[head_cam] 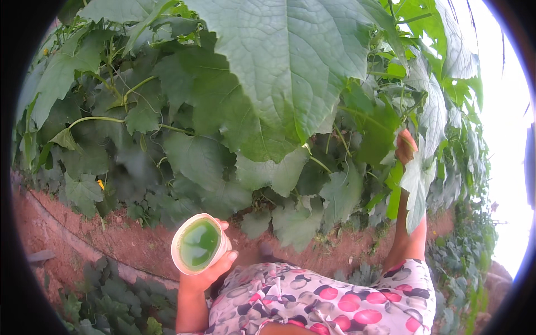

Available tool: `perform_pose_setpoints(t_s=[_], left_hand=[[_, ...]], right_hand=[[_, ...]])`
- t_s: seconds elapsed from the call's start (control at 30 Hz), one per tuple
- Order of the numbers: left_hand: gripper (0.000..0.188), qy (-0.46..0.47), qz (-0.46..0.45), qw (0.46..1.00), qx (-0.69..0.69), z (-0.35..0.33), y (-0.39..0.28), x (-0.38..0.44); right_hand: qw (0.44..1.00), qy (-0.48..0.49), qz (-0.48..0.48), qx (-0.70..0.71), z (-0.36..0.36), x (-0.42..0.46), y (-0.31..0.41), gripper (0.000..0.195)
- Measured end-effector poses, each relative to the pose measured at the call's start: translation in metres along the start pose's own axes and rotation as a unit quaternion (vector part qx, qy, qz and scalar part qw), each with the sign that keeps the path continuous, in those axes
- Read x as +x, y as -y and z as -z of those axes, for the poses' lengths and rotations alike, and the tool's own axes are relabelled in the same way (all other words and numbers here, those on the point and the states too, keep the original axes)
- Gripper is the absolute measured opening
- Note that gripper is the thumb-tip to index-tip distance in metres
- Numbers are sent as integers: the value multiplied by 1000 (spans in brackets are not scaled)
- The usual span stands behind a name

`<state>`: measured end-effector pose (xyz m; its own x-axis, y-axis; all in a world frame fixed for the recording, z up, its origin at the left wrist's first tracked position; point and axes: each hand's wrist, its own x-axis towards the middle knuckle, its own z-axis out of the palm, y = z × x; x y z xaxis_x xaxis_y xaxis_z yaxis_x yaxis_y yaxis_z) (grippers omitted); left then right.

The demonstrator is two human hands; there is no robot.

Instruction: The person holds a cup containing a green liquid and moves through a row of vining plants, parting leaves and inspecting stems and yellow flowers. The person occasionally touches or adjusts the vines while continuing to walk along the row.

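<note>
My left hand [205, 272] grips a pale cup [226, 244] from its right side, with the thumb and fingers around the wall. The cup is tilted a little, and green liquid [201, 243] fills much of it. My right arm reaches up at the right into the vine foliage. Only part of my right hand [405, 147] shows between leaves; its fingers are hidden, so what it touches cannot be told. Large lobed leaves, perhaps of a cucumber vine, surround it. One broad leaf [293, 63] hangs close to the camera at the top middle.
A dense wall of vines [197, 159] with curling tendrils stands in front of me. A yellow flower [100, 184] shows at the left. Below runs reddish bare soil [138, 238], crossed by a long pale strip [83, 247]. Low leafy plants [113, 297] grow at the lower left.
</note>
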<state>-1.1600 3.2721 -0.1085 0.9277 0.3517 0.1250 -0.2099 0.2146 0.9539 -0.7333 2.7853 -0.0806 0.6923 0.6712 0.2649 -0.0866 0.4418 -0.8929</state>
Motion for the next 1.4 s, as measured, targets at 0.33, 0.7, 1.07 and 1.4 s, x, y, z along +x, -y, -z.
perform_pose_setpoints(t_s=[0.33,0.7,1.07,1.4], left_hand=[[60,1,5,1000,-2,68,-16,-1],[66,4,-1,1000,17,86,-22,4],[69,-15,-16,996,82,64,-37,35],[71,-34,4,995,94,41,-28,56]], right_hand=[[971,-188,-37,144,-48,-15,-31,26],[636,-451,-86,-621,-308,-51,-97,26],[889,-338,64,-303,-336,97,-89,54],[908,-319,12,-272,-257,151,-73,35]])
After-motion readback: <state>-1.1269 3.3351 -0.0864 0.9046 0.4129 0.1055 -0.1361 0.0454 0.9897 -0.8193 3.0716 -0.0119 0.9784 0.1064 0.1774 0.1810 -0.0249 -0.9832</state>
